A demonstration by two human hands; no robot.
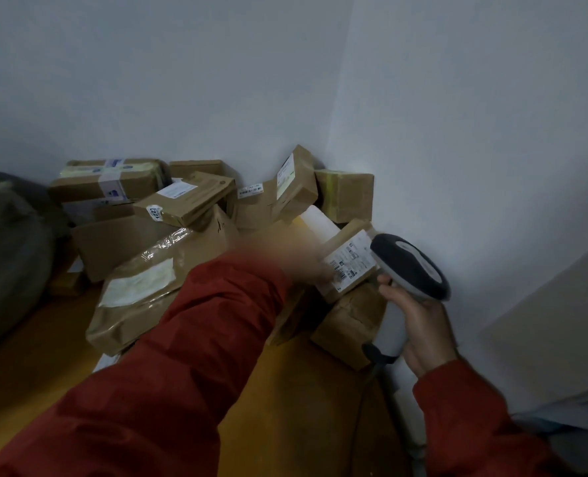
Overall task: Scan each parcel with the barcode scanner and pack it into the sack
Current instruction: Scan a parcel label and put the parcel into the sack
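In the head view, one barcode scanner is seen at the right, gripped by its handle in the right hand, whose fingers are curled round it. The scanner's dark head is laid along a line from upper left to lower right, its nose is pointed up and to the left, and its handle is directed downward, with a cable hung from the base. Just beside the nose, a labelled parcel is propped on the pile with its white label turned up; the label's long side is run from upper right to lower left. The left hand, reached across from a red sleeve, is met at the label's lower left edge, but it is blurred, so whether the parcel is gripped or only touched cannot be told. The pile of parcels is heaped on the yellow floor in the corner of the white wall; about a dozen brown boxes can be counted, most taped and several labelled, laid at mixed angles. One grey sack is seen at the far left, well apart from the scanner. Two hands are shown in all.
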